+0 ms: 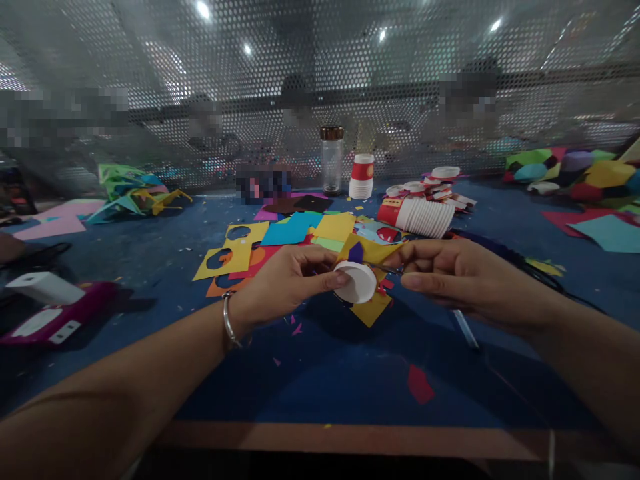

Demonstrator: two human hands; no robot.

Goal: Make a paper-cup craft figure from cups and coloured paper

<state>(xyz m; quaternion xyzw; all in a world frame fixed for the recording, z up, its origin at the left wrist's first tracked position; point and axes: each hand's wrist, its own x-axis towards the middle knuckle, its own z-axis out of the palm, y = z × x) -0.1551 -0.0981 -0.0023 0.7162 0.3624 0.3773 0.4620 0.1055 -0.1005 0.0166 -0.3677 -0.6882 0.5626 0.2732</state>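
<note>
My left hand pinches a small white paper cup by its side, bottom facing me, just above the blue table. My right hand is closed beside the cup, its fingers pinched on a thin dark tool whose tip touches the cup's rim; a pale stick-like end shows below that hand. A yellow paper piece with a purple scrap lies right behind and under the cup. A metal bangle circles my left wrist.
Coloured paper sheets with cut-out holes lie behind my hands. A lying stack of red-and-white cups, an upright stack and a clear jar stand farther back. A magenta-and-white device sits left. A perforated screen walls the back.
</note>
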